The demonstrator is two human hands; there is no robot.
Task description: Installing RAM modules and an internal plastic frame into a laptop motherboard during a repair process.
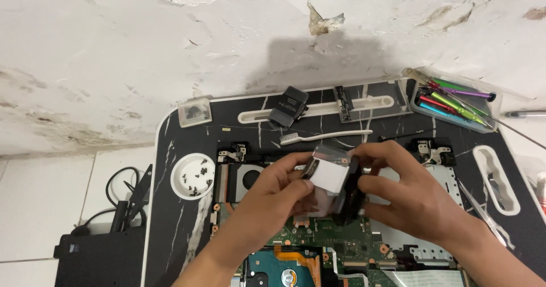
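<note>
Head view looks down on a small black table [170,219] by a cracked white wall [114,48]. Both hands are up over an open laptop [318,236] with its green board showing. The left hand [273,193] and the right hand [406,193] each pinch one side of a small part [333,176] that is silver, white and black. Fingers cover much of the part, so its full shape is hard to make out. The laptop's bottom edge is cut off by the picture, and the arms hide some of it.

Near the left hand sits a white dish [192,176] with tiny dark screws. A white toothbrush [324,135] lies just behind the hands. A clear box of screwdrivers [452,102] sits at the far right corner. Black cables [122,199] lie on the floor at the left.
</note>
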